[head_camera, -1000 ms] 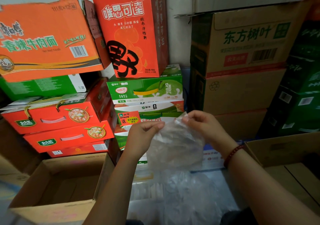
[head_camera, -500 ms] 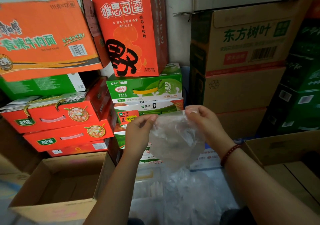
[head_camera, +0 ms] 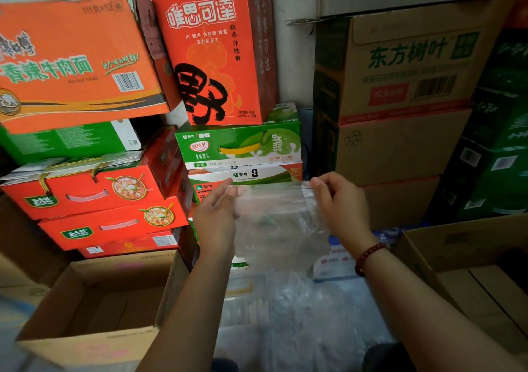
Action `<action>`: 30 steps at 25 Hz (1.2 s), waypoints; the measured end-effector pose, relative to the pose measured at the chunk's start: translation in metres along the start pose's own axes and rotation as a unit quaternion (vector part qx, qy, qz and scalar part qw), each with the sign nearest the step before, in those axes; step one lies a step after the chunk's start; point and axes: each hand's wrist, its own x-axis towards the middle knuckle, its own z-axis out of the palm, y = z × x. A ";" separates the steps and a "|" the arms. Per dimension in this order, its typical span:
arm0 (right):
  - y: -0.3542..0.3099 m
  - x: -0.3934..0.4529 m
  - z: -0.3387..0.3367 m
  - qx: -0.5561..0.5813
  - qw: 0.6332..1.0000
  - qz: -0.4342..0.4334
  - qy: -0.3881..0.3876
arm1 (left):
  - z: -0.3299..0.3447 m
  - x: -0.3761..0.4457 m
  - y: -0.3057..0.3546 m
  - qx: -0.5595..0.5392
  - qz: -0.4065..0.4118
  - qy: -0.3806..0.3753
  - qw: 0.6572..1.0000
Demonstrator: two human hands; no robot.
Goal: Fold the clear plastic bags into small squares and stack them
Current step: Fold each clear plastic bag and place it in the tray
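The left hand point(head_camera: 215, 219) pinches the upper left corner of a clear plastic bag point(head_camera: 278, 223), fingers fairly straight along its edge; the right hand point(head_camera: 341, 203) pinches the upper right corner with curled fingers, a red bead bracelet point(head_camera: 368, 257) on its wrist; the bag hangs stretched between the 2 hands, held up in the air; below it lies a heap of more clear bags point(head_camera: 300, 314); an open cardboard box point(head_camera: 94, 303) sits to the left; stacked drink cartons point(head_camera: 240, 143) stand behind.
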 end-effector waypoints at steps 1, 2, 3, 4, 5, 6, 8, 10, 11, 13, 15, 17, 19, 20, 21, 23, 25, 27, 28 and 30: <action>0.001 0.001 0.000 -0.017 1.000 0.002 0.005 | 0.000 -0.001 0.000 0.004 0.006 0.009 1.000; 0.002 0.002 0.001 -0.030 0.999 0.004 0.011 | 0.001 -0.001 0.000 0.006 0.012 0.014 1.000; 0.003 0.004 0.000 -0.039 0.999 0.003 0.017 | 0.001 -0.001 0.001 0.009 0.015 0.014 1.000; 0.005 0.006 0.000 -0.044 0.999 -0.005 0.019 | 0.002 -0.002 0.002 0.013 0.017 0.006 1.000; 0.006 0.007 0.000 -0.049 0.998 -0.023 0.014 | 0.003 -0.003 0.003 0.022 0.021 -0.009 1.000; 0.006 0.007 0.000 -0.053 0.997 -0.048 -0.002 | 0.004 -0.006 0.005 0.035 0.028 -0.030 0.999; 0.001 0.004 0.000 -0.039 0.992 -0.108 -0.047 | 0.009 -0.013 0.005 0.060 0.034 -0.082 0.994; -0.004 0.000 0.002 -0.006 0.985 -0.132 -0.107 | 0.014 -0.021 0.004 0.078 0.017 -0.143 0.987; -0.006 -0.002 0.003 0.015 0.981 -0.120 -0.150 | 0.017 -0.025 0.004 0.086 0.009 -0.172 0.981; -0.010 -0.004 0.004 0.071 0.968 -0.083 -0.225 | 0.020 -0.030 0.004 0.085 -0.008 -0.204 0.975; -0.010 -0.002 0.003 0.108 0.966 -0.067 -0.226 | 0.020 -0.028 0.005 0.075 -0.031 -0.195 0.977; -0.008 0.000 -0.002 0.128 0.970 -0.063 -0.196 | 0.014 -0.020 0.005 0.086 -0.041 -0.186 0.978; -0.005 0.003 -0.008 0.152 0.970 -0.048 -0.182 | 0.006 -0.011 0.006 0.092 -0.055 -0.185 0.977; -0.004 0.004 -0.011 0.167 0.969 -0.035 -0.181 | 0.002 -0.008 0.007 0.084 -0.074 -0.189 0.975; -0.004 0.005 -0.014 0.185 0.966 -0.022 -0.180 | -0.002 -0.005 0.009 0.068 -0.103 -0.202 0.972; -0.001 0.007 -0.019 0.232 0.957 0.003 -0.176 | -0.006 -0.004 0.011 0.036 -0.170 -0.239 0.955; 0.000 0.008 -0.024 0.277 0.944 0.025 -0.180 | -0.006 -0.004 0.009 -0.004 -0.215 -0.262 0.941; 0.001 0.009 -0.027 0.300 0.936 0.039 -0.182 | -0.005 -0.004 0.005 -0.062 -0.223 -0.260 0.937; 0.002 0.009 -0.028 0.302 0.935 0.043 -0.180 | -0.004 -0.003 0.003 -0.086 -0.216 -0.252 0.939; 0.004 0.009 -0.030 0.294 0.939 0.047 -0.172 | -0.004 0.000 0.004 -0.128 -0.205 -0.223 0.944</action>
